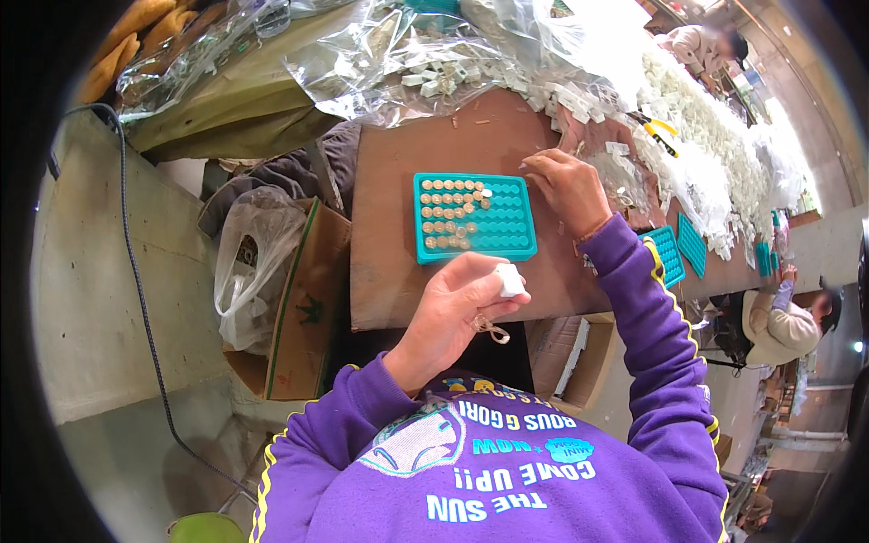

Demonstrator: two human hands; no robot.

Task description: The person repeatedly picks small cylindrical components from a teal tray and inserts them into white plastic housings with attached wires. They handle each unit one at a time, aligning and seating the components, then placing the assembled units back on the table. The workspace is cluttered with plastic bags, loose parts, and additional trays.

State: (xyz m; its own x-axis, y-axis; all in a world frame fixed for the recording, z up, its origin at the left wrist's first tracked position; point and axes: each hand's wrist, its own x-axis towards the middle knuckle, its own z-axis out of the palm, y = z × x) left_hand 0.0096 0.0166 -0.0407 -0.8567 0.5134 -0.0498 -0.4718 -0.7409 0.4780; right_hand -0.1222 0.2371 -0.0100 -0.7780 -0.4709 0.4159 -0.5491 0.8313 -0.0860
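My left hand is closed around a small white plastic block, in front of the table's near edge. A thin, pale brown loop hangs below its fingers. Beyond it lies a teal gridded tray, its left part filled with rows of small round, gold-coloured pieces. One small white piece sits among them. Just right of the tray, over the tabletop, is my right hand. Its fingers are bent and drawn together; whatever they pinch, if anything, is too small to make out.
Clear plastic bags and white blocks heap along the back of the brown table. More teal trays lie at right, and yellow-handled pliers rest on the pile. A cardboard box stands left. Two people work farther right.
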